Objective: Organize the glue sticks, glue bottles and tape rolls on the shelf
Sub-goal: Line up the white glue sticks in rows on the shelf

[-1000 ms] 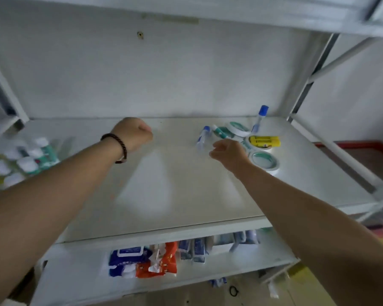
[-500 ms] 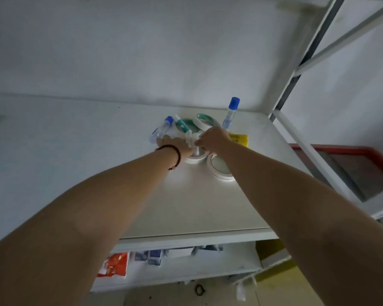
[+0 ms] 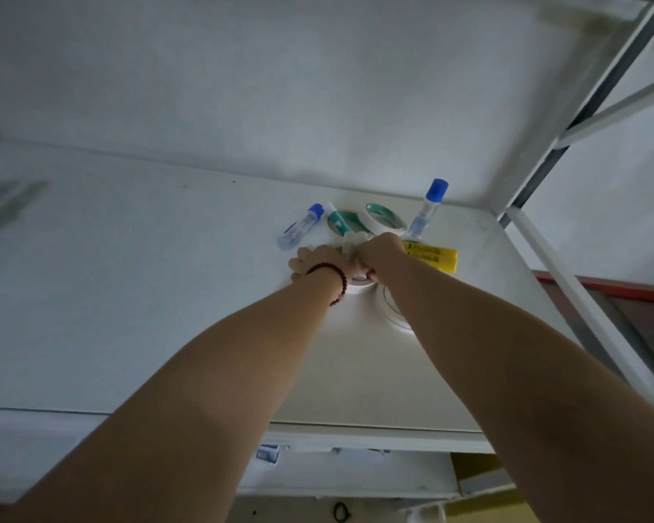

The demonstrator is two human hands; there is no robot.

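We reach both arms out over the white shelf (image 3: 136, 281), and our two hands meet near its back right corner, in the middle of the small cluster of supplies. Our left hand (image 3: 320, 264), with a dark bead bracelet (image 3: 335, 275) at the wrist, rests on a white tape roll (image 3: 357, 286) that lies flat on the shelf; its fingers are bent down over the roll, but we cannot tell from here whether that grip is closed on it or only pressing. Our right hand (image 3: 380, 252) sits just beside the left, knuckles up, its fingers curled around something small and white between the hands; the object is mostly hidden, so we cannot name it.

A second white tape roll (image 3: 395, 315) lies flat just under our right forearm, partly covered by it. Behind the hands two more tape rolls with green inner cores (image 3: 384, 218) lean together, touching. A glue stick with a green band (image 3: 338, 224) lies across the nearer of them. To the left of these a clear glue bottle with a blue cap (image 3: 301, 228) lies on its side. To the right another blue-capped glue bottle (image 3: 429, 209) stands upright near the back wall. A yellow glue stick (image 3: 431, 254) lies flat just right of our right hand.

Below the shelf's front edge a lower shelf (image 3: 355, 481) shows blurred packages.
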